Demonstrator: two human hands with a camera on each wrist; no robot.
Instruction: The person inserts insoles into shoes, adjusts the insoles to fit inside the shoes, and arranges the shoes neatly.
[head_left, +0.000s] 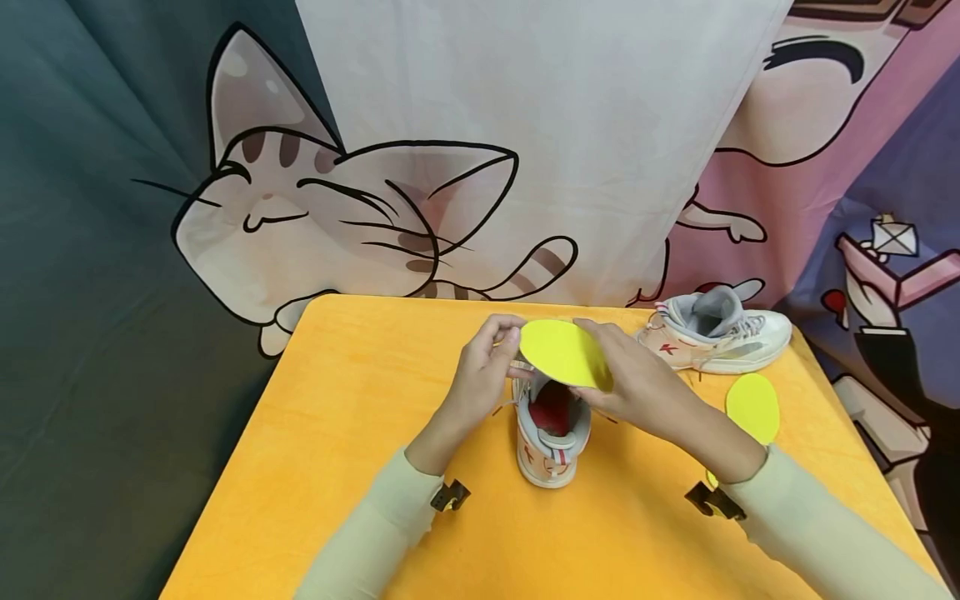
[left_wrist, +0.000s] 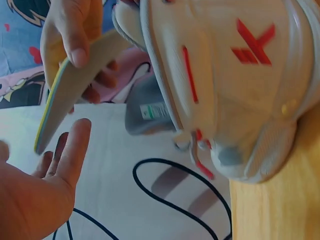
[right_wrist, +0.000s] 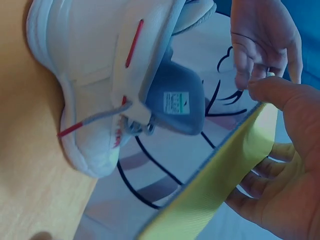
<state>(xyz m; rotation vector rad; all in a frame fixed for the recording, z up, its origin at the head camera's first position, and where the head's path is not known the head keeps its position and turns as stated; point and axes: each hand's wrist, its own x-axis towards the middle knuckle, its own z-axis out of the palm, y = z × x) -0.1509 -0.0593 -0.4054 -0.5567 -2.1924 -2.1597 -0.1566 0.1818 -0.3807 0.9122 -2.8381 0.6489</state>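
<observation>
My right hand [head_left: 637, 379] grips a yellow insole [head_left: 564, 352] along its right side, thumb on one face and fingers on the other. In the right wrist view the insole [right_wrist: 215, 175] shows its ribbed yellow face; the left wrist view shows its greyish face. At the insole's other end is my left hand [head_left: 483, 367], its fingers [left_wrist: 75, 150] extended near the tip without curling round it. Below the hands a white sneaker [head_left: 546, 467] stands upright, heel towards me, red inside. Its tongue [right_wrist: 177, 100] with a label sticks out, laces loose.
A second white sneaker [head_left: 738, 346] stands at the table's back right corner. Another yellow insole [head_left: 753, 408] lies in front of it, partly behind my right forearm. The orange-yellow table [head_left: 360, 400] meets a printed cartoon curtain [head_left: 450, 75] at the back.
</observation>
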